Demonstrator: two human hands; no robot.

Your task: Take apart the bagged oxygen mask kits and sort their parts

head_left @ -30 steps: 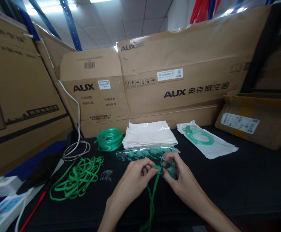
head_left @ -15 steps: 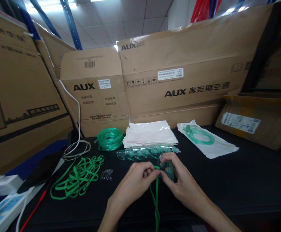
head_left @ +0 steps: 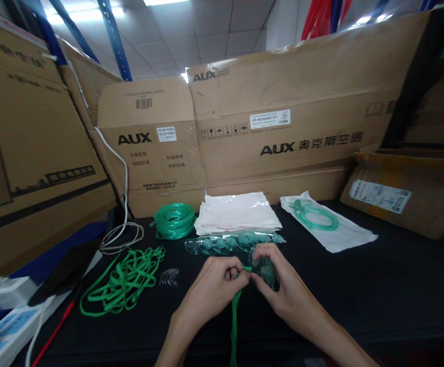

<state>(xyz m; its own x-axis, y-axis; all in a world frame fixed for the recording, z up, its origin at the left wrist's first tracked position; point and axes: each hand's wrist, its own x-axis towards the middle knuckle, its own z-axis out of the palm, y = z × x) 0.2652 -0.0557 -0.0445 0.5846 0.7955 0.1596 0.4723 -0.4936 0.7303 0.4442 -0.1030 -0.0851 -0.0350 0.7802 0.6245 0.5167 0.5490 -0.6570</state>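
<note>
Our left hand [head_left: 219, 279] pinches a green strap [head_left: 234, 326], our right hand [head_left: 280, 278] a clear mask [head_left: 267, 272] — we're joining them, apparently; the next pull likely needs a steady hold.

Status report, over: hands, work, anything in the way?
Left hand pinching green strap. Right hand holding clear mask. Strap hanging down. Row of masks just beyond hands.

Brown cardboard panels [head_left: 302, 102] behind a black tabletop [head_left: 352, 290], under bright ceiling lights [head_left: 88, 14].

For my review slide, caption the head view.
Left hand pinches a green strap; right hand holds a clear plastic piece.
</note>
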